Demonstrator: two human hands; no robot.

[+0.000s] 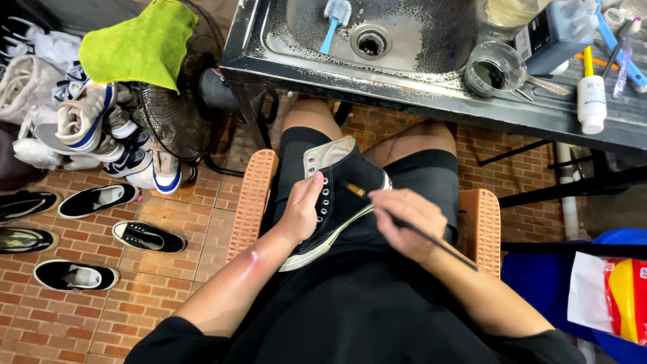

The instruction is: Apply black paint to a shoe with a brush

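Sitting with your knees apart under the sink, you hold a black high-top sneaker on your lap, its pale toe cap pointing toward the sink and its white sole edge turned toward your right thigh. Your left hand comes in from the lower left, forearm angled up across your left thigh, wrist bent so the palm lies against the eyelet side of the shoe; its fingers are pressed together and curled over the upper, gripping it. Your right hand sits just beside the shoe's heel, knuckles up, forearm running back toward your right hip. Its fingers are bunched together, pinching a thin dark-handled brush like a pen; the long handle trails back over your right forearm, and the tip with its brass-coloured ferrule touches the black canvas near the ankle.

Orange chair arms flank your thighs. On the dark tabletop beside the sink stand a glass cup of dark liquid and a small white bottle. A blue toothbrush lies in the sink. To your left, a fan draped with a green cloth stands among piled sneakers, with more shoes on the brick floor.
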